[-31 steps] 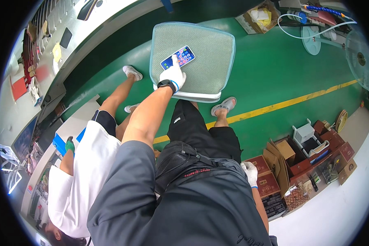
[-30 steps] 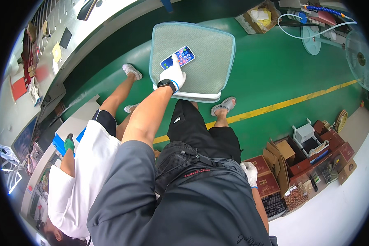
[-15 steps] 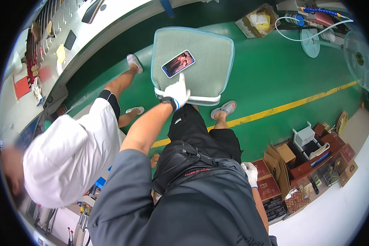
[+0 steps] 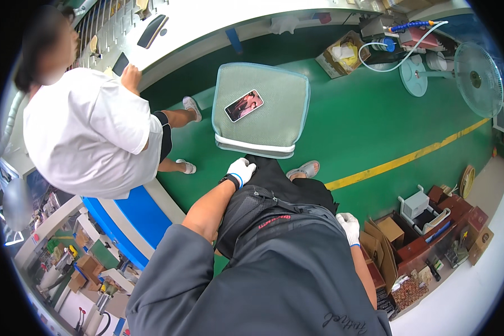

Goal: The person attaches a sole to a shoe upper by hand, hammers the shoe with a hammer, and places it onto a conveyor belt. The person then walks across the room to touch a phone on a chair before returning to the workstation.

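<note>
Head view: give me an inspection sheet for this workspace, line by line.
Surface: green padded stool seat on green floor.
Job's things: phone lying flat on the seat, screen up.
Clutter: open cardboard boxes at right.
Grippers: left hand white-gloved, near the stool's front edge, holding nothing; right hand white-gloved at the person's side, holding nothing.
Cables: white hose by the fan.
Surroundings: person in white shirt at the bench.

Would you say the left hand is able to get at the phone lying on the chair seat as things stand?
Probably yes. The left hand hangs empty by the near edge of the chair seat, and the phone lies bare on the cushion with nothing between them.
</note>
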Action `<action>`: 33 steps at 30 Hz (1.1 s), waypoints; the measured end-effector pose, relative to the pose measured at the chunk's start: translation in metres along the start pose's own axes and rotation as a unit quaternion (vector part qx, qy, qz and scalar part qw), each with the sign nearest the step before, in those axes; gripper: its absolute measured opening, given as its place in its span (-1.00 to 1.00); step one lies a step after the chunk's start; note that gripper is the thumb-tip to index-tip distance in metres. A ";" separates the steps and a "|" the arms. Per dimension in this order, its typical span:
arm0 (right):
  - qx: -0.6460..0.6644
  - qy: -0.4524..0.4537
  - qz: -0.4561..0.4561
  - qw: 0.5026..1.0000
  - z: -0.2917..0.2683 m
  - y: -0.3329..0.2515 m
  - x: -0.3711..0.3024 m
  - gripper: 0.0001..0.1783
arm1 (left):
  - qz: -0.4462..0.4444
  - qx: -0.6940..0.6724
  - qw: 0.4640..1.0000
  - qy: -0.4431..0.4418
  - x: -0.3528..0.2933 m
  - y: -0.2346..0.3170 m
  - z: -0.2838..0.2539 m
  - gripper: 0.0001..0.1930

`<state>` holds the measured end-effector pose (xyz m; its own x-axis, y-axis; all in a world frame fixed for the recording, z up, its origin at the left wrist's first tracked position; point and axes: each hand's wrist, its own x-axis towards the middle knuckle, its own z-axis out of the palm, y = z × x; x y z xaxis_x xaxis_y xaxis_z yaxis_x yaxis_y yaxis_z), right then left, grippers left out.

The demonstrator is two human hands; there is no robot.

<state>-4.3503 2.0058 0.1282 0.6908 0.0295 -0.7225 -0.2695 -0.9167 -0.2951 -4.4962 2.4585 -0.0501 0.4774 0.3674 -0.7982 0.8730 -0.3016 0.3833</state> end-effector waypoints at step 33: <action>0.096 -0.098 -0.037 0.990 -0.250 0.280 0.245 -0.74 | -0.041 -0.013 0.991 0.130 -0.100 0.264 0.208 -0.32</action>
<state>-4.0884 1.6571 0.0249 0.5751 0.1877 -0.7962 -0.3578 -0.8175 -0.4512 -4.3340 2.1590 0.0344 0.4115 0.6054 -0.6813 0.9105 -0.2392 0.3373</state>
